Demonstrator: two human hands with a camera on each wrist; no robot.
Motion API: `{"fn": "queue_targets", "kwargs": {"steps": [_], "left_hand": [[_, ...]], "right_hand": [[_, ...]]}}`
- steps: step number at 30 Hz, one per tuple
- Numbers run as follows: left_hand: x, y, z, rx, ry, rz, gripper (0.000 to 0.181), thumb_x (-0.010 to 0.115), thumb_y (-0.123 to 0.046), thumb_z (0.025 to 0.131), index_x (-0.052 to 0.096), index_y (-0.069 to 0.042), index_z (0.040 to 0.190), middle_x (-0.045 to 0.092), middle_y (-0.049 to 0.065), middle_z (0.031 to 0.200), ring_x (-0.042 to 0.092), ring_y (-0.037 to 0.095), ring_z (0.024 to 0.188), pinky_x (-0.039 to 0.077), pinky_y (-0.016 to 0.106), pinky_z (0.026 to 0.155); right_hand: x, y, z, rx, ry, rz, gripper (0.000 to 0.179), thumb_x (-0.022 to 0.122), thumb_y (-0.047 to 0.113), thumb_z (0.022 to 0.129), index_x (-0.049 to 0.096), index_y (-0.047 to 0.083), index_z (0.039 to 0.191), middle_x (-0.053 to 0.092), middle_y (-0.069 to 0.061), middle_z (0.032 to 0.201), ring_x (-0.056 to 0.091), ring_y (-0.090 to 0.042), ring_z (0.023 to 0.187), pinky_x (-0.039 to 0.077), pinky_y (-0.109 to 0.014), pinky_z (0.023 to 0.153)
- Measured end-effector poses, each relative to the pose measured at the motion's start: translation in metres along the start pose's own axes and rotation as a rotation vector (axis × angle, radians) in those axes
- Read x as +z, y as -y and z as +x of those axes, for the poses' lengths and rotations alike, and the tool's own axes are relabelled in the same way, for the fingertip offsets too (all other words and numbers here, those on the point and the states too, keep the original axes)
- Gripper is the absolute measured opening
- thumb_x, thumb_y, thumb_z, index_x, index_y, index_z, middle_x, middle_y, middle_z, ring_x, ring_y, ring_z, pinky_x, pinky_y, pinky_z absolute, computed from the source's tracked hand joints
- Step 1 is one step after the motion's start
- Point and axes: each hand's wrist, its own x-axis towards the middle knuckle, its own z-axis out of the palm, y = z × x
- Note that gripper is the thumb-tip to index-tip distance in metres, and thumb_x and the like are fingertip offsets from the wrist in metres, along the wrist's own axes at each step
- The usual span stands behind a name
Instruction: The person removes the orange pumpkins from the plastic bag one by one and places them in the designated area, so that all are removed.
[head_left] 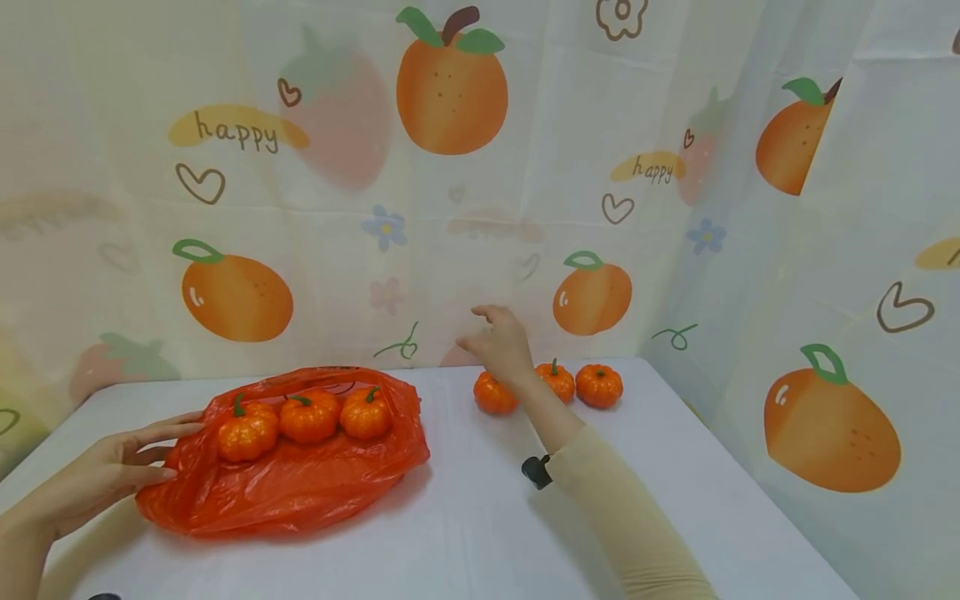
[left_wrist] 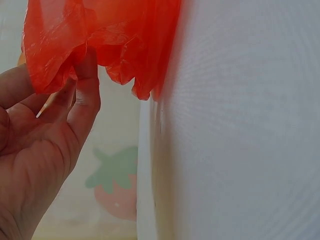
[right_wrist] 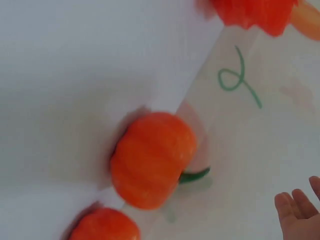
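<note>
near pumpkins (head_left: pixel 599 386), right hand (head_left: pixel 501 344) hovers relaxed while left hand (head_left: pixel 116 467) pinches red bag (head_left: pixel 277 498).

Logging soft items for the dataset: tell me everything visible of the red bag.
The red bag looks like thin, glossy, slightly see-through plastic, creased all over. It lies on the white table, on the left side of the head view, its mouth wide open toward the camera. Three small orange pumpkins with green stems sit in a row inside. The left hand pinches the bag's left edge, where the plastic bunches into folds. Dark print shows at the far rim, too small to read.
</note>
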Motion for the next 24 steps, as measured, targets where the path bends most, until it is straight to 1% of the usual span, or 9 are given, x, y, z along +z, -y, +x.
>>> {"fn": "queue_targets", "kwargs": {"steps": [7,14,17,20,24], "left_hand": [[0.0,0.0,0.0,-0.017,-0.004,-0.001,0.054,0.044,0.006,0.099,0.035,-0.002,0.151,0.037,-0.039,0.147,0.057,-0.006,0.115,0.056,0.022,0.085],[-0.001,0.0,-0.001,-0.024,-0.005,0.0,0.054,0.043,0.006,0.099,0.033,-0.003,0.152,0.035,-0.04,0.148,0.057,-0.005,0.115,0.056,0.022,0.085],[-0.001,0.001,-0.001,-0.026,-0.004,-0.004,0.055,0.043,0.006,0.099,0.034,-0.003,0.152,0.036,-0.04,0.147,0.057,-0.005,0.115,0.056,0.022,0.085],[-0.002,0.0,0.0,-0.028,0.001,-0.002,0.055,0.043,0.006,0.099,0.034,-0.003,0.152,0.036,-0.04,0.147,0.057,-0.005,0.115,0.056,0.022,0.085],[-0.003,-0.003,0.002,-0.044,-0.007,0.029,0.054,0.045,0.004,0.099,0.035,-0.003,0.151,0.037,-0.042,0.145,0.058,-0.005,0.113,0.056,0.022,0.084]], "right_hand": [[0.027,0.018,-0.006,-0.078,0.049,-0.014,0.053,0.078,0.021,0.083,0.061,0.003,0.131,0.061,-0.015,0.134,0.058,-0.034,0.124,0.052,-0.044,0.102],[0.048,0.027,-0.015,-0.147,0.099,-0.013,0.053,0.078,0.022,0.084,0.061,0.004,0.131,0.063,-0.014,0.133,0.059,-0.033,0.123,0.054,-0.042,0.1],[0.055,0.029,-0.019,-0.151,0.123,0.0,0.053,0.078,0.021,0.083,0.061,0.005,0.131,0.063,-0.013,0.133,0.059,-0.031,0.121,0.054,-0.041,0.099],[0.059,0.031,-0.023,-0.14,0.146,-0.009,0.053,0.079,0.023,0.083,0.061,0.007,0.131,0.063,-0.011,0.133,0.06,-0.029,0.12,0.055,-0.039,0.097],[0.064,0.033,-0.027,-0.142,0.153,-0.029,0.052,0.079,0.025,0.084,0.062,0.009,0.131,0.063,-0.009,0.132,0.06,-0.026,0.118,0.056,-0.034,0.094]]}}
